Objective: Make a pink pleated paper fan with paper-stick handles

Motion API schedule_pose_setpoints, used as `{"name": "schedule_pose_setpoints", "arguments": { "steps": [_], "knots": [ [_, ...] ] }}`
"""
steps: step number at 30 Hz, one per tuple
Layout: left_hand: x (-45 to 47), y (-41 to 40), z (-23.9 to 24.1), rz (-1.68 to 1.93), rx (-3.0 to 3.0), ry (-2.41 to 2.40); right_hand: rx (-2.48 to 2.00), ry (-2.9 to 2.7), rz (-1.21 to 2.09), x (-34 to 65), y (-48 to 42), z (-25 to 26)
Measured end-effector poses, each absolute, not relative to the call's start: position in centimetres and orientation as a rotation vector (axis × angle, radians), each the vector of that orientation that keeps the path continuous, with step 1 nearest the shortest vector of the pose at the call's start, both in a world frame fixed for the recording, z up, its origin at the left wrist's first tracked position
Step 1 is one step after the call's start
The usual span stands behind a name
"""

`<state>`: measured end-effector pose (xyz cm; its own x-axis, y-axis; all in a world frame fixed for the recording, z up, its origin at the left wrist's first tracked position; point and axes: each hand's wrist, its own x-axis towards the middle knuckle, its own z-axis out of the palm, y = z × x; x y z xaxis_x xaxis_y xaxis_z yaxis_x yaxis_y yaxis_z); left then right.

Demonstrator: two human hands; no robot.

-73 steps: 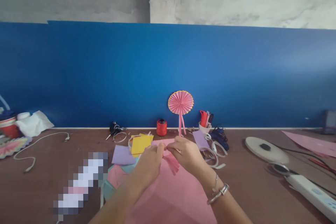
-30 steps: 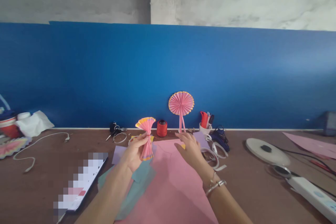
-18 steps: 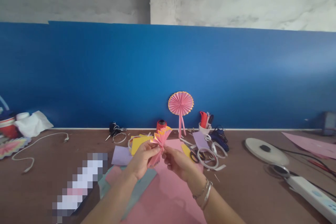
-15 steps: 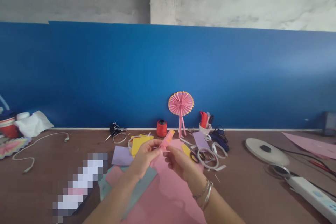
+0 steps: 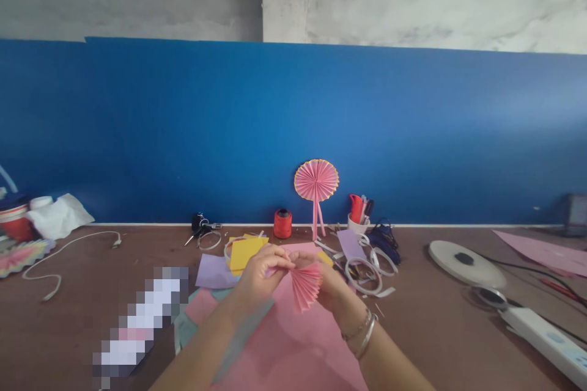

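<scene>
Between my hands a pleated pink paper fan [image 5: 304, 287] is spread, its folds pointing down and toward me. My left hand [image 5: 266, 269] pinches it near its gathered upper end, thumb against fingers. From the right side, my right hand [image 5: 326, 278] grips it too, with its fingers partly hidden behind the pleats; a bracelet and a bangle circle that wrist. Under both hands lies a large pink paper sheet [image 5: 293, 354], over a pale blue-green sheet [image 5: 245, 339].
A finished round pink fan [image 5: 316, 181] leans on the blue partition [image 5: 183, 122]. Nearby are a red spool [image 5: 283, 223], yellow paper [image 5: 247, 253], purple paper [image 5: 213, 272], white tape rolls [image 5: 363, 276] and a pen cup [image 5: 358, 223]. A power strip [image 5: 545, 336] lies at right.
The folded pink paper, which stuck up narrow above my hands, is now turned downward and fanned open. My right hand has closed in on it.
</scene>
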<state>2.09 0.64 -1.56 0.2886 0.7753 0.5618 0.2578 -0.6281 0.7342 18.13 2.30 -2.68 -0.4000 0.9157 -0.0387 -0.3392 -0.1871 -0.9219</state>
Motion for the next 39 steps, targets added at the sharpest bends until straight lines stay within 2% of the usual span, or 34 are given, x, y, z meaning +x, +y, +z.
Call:
{"name": "schedule_pose_setpoints", "arguments": {
  "steps": [3,10,16,20,25,33,39],
  "knots": [
    [1.6,1.2,-2.2,1.228,2.082,0.951,-0.883,-1.088,1.638,18.0,2.4,-2.9],
    [0.5,2.4,-3.9,0.86,1.986,0.976,-1.109,-1.168,1.745,18.2,3.3,-4.9],
    [0.6,2.7,-4.6,0.989,1.535,1.011,-1.187,-1.296,1.745,18.1,3.5,-6.4],
    [1.0,2.2,-4.1,0.93,1.391,0.946,-1.191,-1.385,1.677,17.8,3.4,-6.4],
    [1.4,2.1,-4.2,0.895,1.501,0.961,-1.096,-1.509,1.734,18.0,3.0,-5.9],
    [0.9,1.8,-3.8,0.818,1.798,0.954,-1.008,-1.385,1.843,18.6,3.4,-5.6],
    [0.7,2.2,-4.7,0.858,1.931,1.008,-0.964,-1.425,1.779,18.8,3.6,-5.3]
  ]
}}
